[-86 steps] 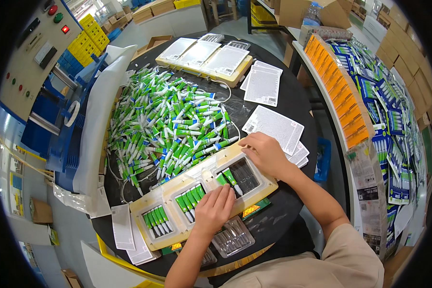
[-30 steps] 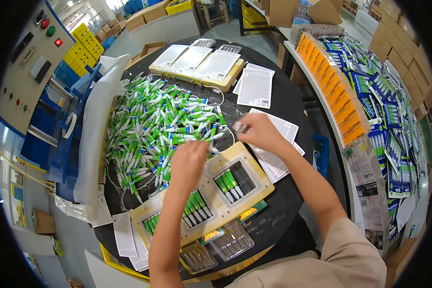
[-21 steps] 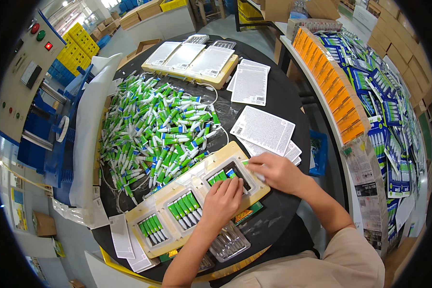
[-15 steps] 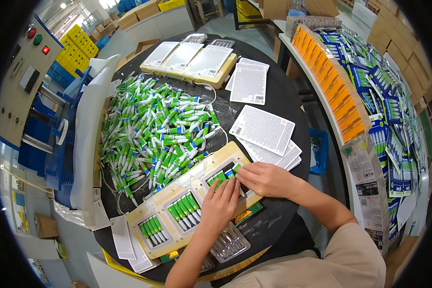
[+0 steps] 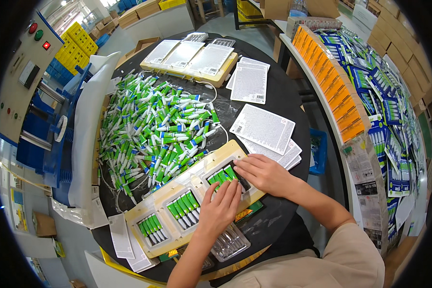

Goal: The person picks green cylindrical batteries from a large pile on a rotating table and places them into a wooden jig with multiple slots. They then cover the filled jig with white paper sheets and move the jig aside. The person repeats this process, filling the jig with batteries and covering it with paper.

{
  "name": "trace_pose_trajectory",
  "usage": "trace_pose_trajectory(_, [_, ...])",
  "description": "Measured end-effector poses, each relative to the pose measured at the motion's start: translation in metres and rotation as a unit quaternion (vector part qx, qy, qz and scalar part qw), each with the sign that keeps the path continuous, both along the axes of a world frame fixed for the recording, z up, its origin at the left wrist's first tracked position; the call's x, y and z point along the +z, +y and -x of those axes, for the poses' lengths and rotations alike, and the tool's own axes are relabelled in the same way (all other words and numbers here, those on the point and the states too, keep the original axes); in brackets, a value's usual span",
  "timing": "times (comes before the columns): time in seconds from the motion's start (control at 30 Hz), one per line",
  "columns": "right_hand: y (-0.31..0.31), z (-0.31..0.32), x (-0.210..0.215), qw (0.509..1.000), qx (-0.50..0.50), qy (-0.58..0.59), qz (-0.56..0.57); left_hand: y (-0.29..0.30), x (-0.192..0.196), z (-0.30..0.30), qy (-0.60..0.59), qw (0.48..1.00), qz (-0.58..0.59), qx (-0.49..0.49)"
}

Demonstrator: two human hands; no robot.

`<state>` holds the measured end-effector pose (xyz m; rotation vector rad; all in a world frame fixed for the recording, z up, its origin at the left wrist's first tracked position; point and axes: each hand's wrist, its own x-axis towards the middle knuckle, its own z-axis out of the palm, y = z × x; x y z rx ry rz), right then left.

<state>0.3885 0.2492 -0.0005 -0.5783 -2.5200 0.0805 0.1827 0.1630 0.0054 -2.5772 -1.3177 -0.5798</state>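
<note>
A cream tray-like fixture [image 5: 172,232] lies slantwise at the near side of the round table, with three compartments. Small green tubes with white caps [image 5: 184,209] stand in rows in the left and middle ones. My left hand [image 5: 219,204] rests with outstretched fingers on the green tubes [image 5: 222,176] in the right compartment, hiding their lower ends. My right hand [image 5: 265,175] lies over that compartment's right end, fingers extended and fingertips beside the last tube. I see nothing gripped in either hand.
A heap of loose green-and-white tubes [image 5: 153,129] covers the table beyond the fixture. Printed cards [image 5: 264,127] lie to the right. A second fixture [image 5: 189,57] bearing cards stands at the far side. Clear plastic blisters [image 5: 230,244] lie near me. A machine panel [image 5: 21,72] rises at left.
My right hand has gone from pinching a blue-ended tube to lying with fingers extended over the compartment's right end. The tubes there now sit in a row. My left hand has barely moved.
</note>
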Motion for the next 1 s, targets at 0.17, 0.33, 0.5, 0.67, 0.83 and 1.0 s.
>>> trace_pose_trajectory(0.17, [-0.048,0.004,0.015,0.949,-0.016,0.118,0.292,-0.011,0.006,-0.009,-0.077,0.996,0.038,0.011])
trace_pose_trajectory(0.33, [-0.071,0.003,0.012,0.921,-0.054,0.192,0.334,-0.020,0.003,-0.017,-0.166,0.986,0.026,-0.010])
trace_pose_trajectory(0.5, [-0.063,-0.005,0.012,0.926,-0.077,0.225,0.294,-0.020,-0.002,-0.011,-0.230,0.973,0.021,-0.010])
trace_pose_trajectory(0.67, [-0.037,-0.001,0.001,0.936,-0.193,0.248,0.162,-0.006,-0.005,-0.001,-0.090,0.984,0.148,0.036])
trace_pose_trajectory(0.83, [-0.028,0.015,-0.018,0.973,-0.177,0.149,0.009,-0.003,-0.009,0.007,0.040,0.978,0.193,0.062])
trace_pose_trajectory(1.0, [-0.035,0.027,-0.025,0.975,-0.217,0.053,-0.017,-0.010,-0.013,0.008,0.028,0.977,0.196,0.085])
